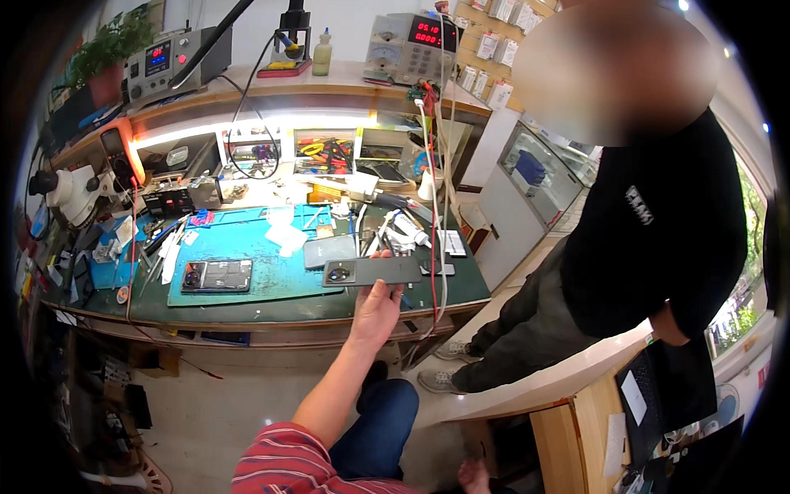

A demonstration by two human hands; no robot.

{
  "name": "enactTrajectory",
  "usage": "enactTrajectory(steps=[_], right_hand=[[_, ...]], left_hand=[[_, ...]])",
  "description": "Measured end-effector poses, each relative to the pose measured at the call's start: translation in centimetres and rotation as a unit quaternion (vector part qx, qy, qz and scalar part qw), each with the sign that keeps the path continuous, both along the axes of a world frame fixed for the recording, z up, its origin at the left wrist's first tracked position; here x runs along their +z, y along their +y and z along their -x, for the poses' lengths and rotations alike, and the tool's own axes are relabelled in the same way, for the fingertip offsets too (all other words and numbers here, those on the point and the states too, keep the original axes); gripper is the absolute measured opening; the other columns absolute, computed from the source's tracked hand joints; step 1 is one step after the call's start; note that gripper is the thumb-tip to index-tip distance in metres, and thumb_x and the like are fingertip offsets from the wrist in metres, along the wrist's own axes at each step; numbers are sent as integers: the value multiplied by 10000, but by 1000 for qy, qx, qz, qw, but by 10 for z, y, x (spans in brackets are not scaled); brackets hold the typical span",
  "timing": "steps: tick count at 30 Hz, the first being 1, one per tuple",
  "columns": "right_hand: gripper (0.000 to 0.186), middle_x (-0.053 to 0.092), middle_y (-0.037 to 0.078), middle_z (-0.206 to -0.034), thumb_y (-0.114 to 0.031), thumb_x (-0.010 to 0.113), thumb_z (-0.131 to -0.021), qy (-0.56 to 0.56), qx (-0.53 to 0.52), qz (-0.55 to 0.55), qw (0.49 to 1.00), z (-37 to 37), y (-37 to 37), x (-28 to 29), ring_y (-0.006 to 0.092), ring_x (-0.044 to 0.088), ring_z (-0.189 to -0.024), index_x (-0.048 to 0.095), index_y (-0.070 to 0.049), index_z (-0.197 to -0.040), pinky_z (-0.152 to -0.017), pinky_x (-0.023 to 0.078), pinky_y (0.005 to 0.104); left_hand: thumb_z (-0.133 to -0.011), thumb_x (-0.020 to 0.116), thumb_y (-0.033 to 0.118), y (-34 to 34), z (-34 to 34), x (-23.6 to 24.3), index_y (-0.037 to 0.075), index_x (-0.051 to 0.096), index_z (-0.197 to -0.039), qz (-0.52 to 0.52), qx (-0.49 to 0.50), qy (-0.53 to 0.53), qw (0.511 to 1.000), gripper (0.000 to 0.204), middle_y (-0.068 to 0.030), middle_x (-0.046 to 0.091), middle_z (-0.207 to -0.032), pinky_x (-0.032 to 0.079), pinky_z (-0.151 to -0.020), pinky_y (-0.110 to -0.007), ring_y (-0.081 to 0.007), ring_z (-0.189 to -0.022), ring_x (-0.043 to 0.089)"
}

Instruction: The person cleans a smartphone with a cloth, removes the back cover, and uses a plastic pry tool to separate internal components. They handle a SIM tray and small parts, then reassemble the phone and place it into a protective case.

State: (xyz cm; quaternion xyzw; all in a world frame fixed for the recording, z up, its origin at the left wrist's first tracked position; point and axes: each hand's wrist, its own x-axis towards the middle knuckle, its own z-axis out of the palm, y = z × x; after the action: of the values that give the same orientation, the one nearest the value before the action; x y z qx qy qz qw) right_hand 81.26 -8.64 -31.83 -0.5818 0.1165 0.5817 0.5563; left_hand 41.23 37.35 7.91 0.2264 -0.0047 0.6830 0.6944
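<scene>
My left hand [378,311] is raised at the bench's front edge, fingers and thumb closed on a dark grey phone back panel [383,272]. A camera block with dark lenses sits at the panel's left end. Whether a whole phone lies behind it, I cannot tell. To the left, an opened phone [216,276] with its inner parts bare rests on the blue work mat [255,222]. Just behind the panel lies a grey flat device [329,252]. Low down by my leg is my right hand [473,476], small and dim, its fingers unclear.
Tweezers, tubes and loose tools [405,230] crowd the bench right of the mat. Red and white cables [434,206] hang down there. A microscope [70,196] stands far left; a power supply [411,49] tops the shelf. Another person [650,222] stands close by on the right.
</scene>
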Motion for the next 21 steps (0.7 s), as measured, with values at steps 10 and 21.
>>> enactTrajectory(steps=[10,21], right_hand=[[256,582,-12,-714,-410,607,-1046,0,-41,96,995,92,20,47,114,548,-557,619,-161,-984,-460,448,215],[345,728,94,-857,-413,605,-1043,1,155,-110,982,110,31,19,244,674,-675,698,-92,-1130,-569,560,385]], left_hand=[[-1046,628,211,10,18,-10,246,464,-1515,6,42,19,999,498,73,457,-1584,386,-1137,-341,-117,-1363,484],[-1055,614,203,6,35,-15,227,447,-1523,-5,83,61,995,497,56,475,-1571,386,-1136,-351,-121,-1380,472]])
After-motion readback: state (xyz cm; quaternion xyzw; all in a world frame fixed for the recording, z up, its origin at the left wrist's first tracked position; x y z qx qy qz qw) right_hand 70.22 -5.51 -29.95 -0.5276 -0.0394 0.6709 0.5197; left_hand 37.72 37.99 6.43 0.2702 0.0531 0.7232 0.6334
